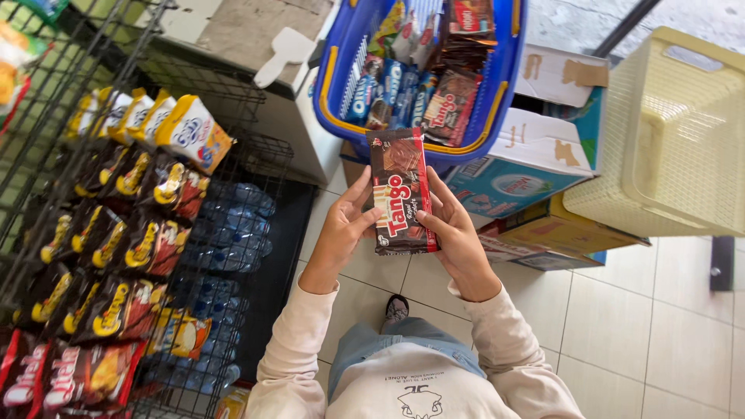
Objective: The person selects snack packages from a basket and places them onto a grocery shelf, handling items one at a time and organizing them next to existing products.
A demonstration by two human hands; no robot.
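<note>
A dark brown wafer packet (401, 192) with red and white print is held upright in front of me by both hands. My left hand (343, 230) grips its left edge, thumb on the front. Along the right edge and lower corner sits my right hand (456, 233), fingers curled behind. Just beyond the packet's top end stands a blue shopping basket (339, 74) with yellow handles, filled with several snack packets of similar kind.
A black wire rack (132, 233) at left holds rows of snack packs and bottled water lower down. Cardboard boxes (535, 155) sit under the basket. A cream plastic crate (675, 132) stands at right. Tiled floor lies below, my shoe (396, 309) on it.
</note>
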